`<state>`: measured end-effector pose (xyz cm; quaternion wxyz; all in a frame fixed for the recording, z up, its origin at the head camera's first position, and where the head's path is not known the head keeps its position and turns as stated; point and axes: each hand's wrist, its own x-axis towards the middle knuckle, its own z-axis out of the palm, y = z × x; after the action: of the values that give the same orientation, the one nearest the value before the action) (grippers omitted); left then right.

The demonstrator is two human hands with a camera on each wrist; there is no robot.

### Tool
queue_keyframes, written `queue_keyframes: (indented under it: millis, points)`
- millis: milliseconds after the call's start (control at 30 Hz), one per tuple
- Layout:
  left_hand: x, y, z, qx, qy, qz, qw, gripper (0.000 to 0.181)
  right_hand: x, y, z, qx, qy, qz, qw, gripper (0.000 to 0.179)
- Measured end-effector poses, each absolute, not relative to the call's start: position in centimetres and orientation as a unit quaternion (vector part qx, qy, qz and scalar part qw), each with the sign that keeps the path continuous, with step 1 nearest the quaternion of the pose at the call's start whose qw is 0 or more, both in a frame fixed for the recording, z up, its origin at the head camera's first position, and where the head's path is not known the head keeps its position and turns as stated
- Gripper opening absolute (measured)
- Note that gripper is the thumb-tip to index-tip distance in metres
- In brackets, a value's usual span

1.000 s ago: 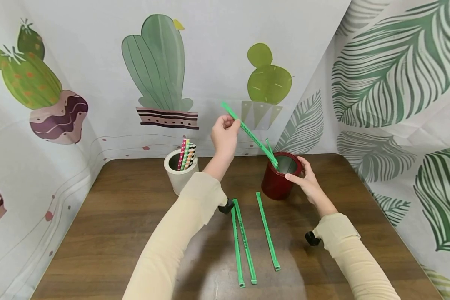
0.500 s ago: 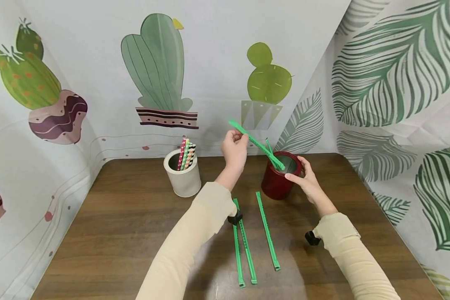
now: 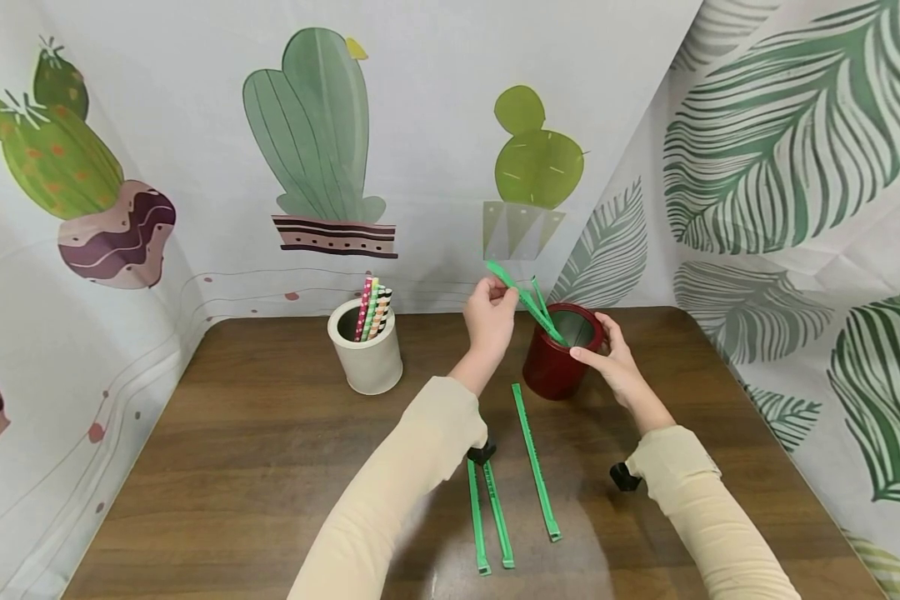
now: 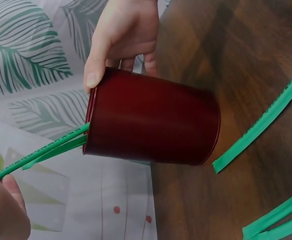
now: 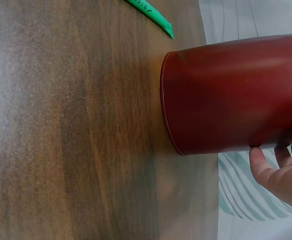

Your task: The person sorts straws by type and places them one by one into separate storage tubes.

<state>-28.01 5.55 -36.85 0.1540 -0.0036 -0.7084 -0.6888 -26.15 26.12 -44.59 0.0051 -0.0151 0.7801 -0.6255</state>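
My left hand (image 3: pixel 490 323) pinches a green wrapped straw (image 3: pixel 531 307) near its upper end. The straw slants down to the right, and its lower end is inside the dark red cup (image 3: pixel 551 367). Another green wrapped straw (image 3: pixel 538 292) leans in the same cup, its top above the rim. My right hand (image 3: pixel 619 365) holds the cup from the right, thumb at the rim and fingers against the side, as the left wrist view also shows. The cup (image 5: pixel 236 95) stands upright on the table; its bottom inside is hidden.
One green wrapped straw (image 3: pixel 536 462) lies in front of the red cup. Two more green wrapped straws (image 3: pixel 500 521) lie left of it, partly hidden under my left sleeve. A white cup (image 3: pixel 375 365) with several patterned paper straws (image 3: pixel 372 310) stands at the back left of the wooden table (image 3: pixel 255 467).
My left hand has moved right and down, bringing the pinched straw deeper into the red cup. My right hand and the cup have stayed put.
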Motion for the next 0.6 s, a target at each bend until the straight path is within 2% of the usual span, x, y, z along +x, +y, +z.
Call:
queue_keyframes:
  millis: [600]
  points:
    - [-27.5,7.1,-38.2,0.029,-0.746,-0.661,0.069,0.013,-26.0,26.0,-44.6,-0.019,0.785,-0.619,-0.003,0.079]
